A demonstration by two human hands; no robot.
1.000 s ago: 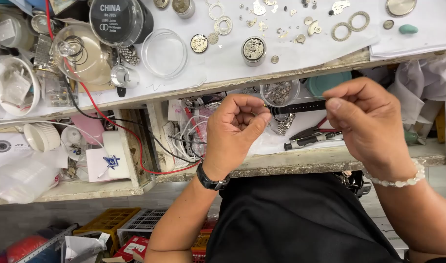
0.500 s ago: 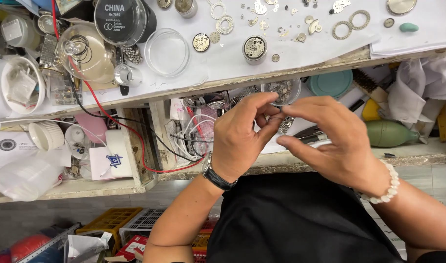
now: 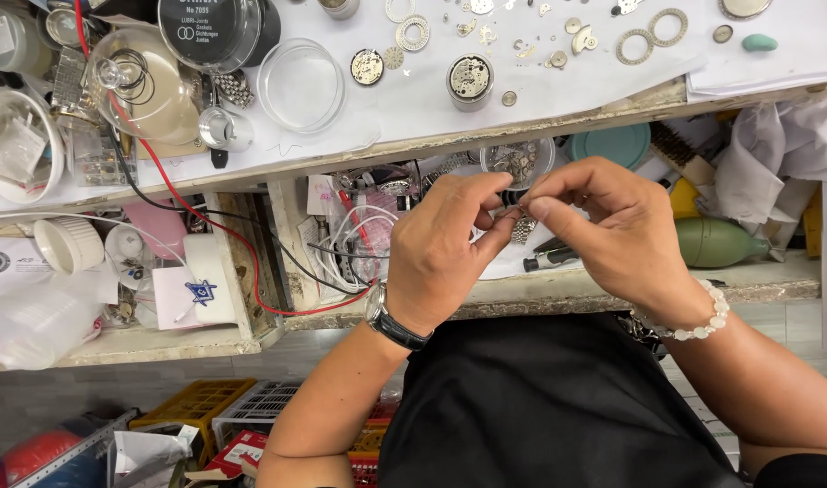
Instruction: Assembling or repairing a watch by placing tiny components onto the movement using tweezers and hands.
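Observation:
My left hand [image 3: 445,248], with a dark wristwatch [image 3: 391,323] on its wrist, and my right hand [image 3: 612,230], with a white bead bracelet [image 3: 694,321], meet fingertip to fingertip over an open drawer. Between the pinched fingers sits a small metal part [image 3: 513,212], mostly hidden. A metal link watch band [image 3: 522,231] hangs just under the fingers. A small dish of watch parts [image 3: 517,161] lies right behind the hands.
The white worktop [image 3: 432,90] carries watch movements [image 3: 470,79], gears, rings, an empty clear dish [image 3: 300,83], a glass dome [image 3: 151,86]. The drawer holds a black pen-like tool [image 3: 549,259], white cables [image 3: 350,239], a green blower [image 3: 716,242]. Red wire [image 3: 197,212] crosses left.
The hands were apart, then came together; the right hand moved left to meet the left, and both now pinch at one small part.

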